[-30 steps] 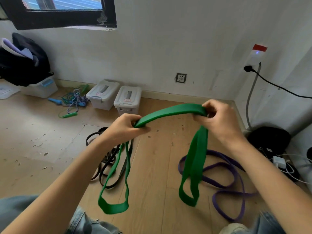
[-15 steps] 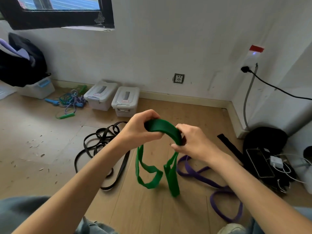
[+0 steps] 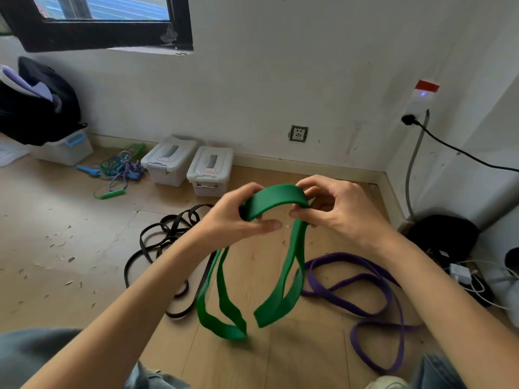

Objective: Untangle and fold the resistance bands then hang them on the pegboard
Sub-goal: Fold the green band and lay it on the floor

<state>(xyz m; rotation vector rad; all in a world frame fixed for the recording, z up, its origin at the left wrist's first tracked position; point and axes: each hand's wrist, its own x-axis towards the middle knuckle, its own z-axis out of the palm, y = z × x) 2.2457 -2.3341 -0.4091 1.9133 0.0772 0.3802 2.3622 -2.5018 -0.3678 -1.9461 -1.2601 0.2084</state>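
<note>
A wide green resistance band (image 3: 276, 196) arches between my two hands above the wooden floor. My left hand (image 3: 233, 220) grips its left end, and my right hand (image 3: 337, 209) pinches its right end. Two green loops hang below, one from each hand, down to about knee height. A tangled black band (image 3: 163, 240) lies on the floor behind my left forearm. On the floor under my right forearm a purple band (image 3: 365, 279) sprawls in loose curves. No pegboard is in view.
Two lidded plastic boxes (image 3: 209, 169) stand by the far wall, with tangled skipping ropes (image 3: 120, 169) to their left. A black bag (image 3: 36, 108) sits on a bin (image 3: 66, 148) at the far left. A dark bag (image 3: 443, 234), chargers and cables crowd the right corner.
My hands had come close together with the band bunched short. They are now a little apart and higher, and the two hanging loops are longer.
</note>
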